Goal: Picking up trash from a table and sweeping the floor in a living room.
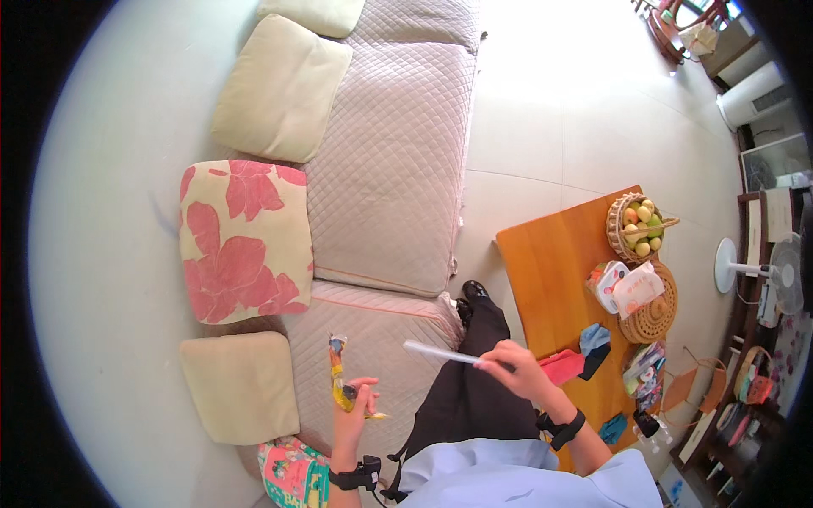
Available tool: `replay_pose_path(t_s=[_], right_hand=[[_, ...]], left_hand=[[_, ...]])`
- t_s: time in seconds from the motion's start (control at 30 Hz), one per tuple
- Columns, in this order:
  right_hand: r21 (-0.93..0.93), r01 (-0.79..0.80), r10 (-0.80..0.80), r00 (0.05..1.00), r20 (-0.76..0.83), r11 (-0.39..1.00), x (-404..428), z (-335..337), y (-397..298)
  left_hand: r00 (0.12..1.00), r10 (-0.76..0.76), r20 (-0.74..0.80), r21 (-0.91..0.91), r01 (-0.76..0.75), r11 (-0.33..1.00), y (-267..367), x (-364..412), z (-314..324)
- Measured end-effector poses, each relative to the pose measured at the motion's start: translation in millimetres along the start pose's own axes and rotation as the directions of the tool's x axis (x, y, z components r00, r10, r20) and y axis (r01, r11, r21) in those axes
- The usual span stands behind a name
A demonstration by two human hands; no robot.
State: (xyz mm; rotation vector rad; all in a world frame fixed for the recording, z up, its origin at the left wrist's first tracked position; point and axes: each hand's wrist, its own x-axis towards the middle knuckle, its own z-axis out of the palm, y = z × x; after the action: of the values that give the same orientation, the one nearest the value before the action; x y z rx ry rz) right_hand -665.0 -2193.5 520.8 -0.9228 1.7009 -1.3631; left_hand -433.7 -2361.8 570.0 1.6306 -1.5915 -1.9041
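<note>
My left hand [360,406] is raised over the sofa, closed around a narrow, bent yellow wrapper-like item [336,374]. Its upper end is orange and bluish, and a small tail sticks out below my fingers. What exactly it is cannot be made out. In my right hand [517,371], above my dark trousers, is a thin whitish translucent strip [438,353]. The strip points left toward the sofa, and my fingers grip its right end. The two held things are apart. Both wrists wear black straps.
I sit on a quilted sofa [394,159] with cushions along its back, one of them floral [244,241]. To my right stands a wooden table [546,267] bearing a fruit basket [613,225], a tissue pack [638,291], a woven round lid [660,317] and folded cloths [562,367]. Farther right is a white fan [727,265].
</note>
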Motion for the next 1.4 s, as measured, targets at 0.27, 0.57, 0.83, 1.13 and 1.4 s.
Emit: replay_pose_path(t_s=[0.27, 0.57, 0.83, 1.13, 1.4], right_hand=[[0.000, 0.089, -0.087, 0.978, 0.188, 0.996, -23.8, 23.5, -8.8], [-0.103, 0.120, -0.095, 0.969, 0.226, 0.987, -37.4, 20.9, 13.5], [0.072, -0.210, 0.216, 0.974, -0.073, 0.975, -71.1, 2.5, 67.2], [0.231, -0.856, 0.709, 0.200, -0.676, 0.462, -234.4, -25.7, 323.4], [0.682, -0.730, 0.989, -0.130, -0.070, -0.048, -236.1, -10.5, 370.6]], left_hand=[[0.952, 0.056, 0.302, -0.092, -0.030, 0.995, 2.4, -9.3, 30.6], [0.969, 0.049, 0.243, -0.061, -0.035, 0.998, 2.8, -9.3, 47.8], [0.975, 0.057, 0.215, 0.025, -0.064, 0.998, 3.9, -4.1, 71.9], [0.997, 0.010, 0.073, 0.177, -0.023, 0.984, -5.4, 0.0, 83.4], [0.998, -0.063, -0.013, 0.284, 0.064, 0.957, -24.1, -1.3, 76.1]])
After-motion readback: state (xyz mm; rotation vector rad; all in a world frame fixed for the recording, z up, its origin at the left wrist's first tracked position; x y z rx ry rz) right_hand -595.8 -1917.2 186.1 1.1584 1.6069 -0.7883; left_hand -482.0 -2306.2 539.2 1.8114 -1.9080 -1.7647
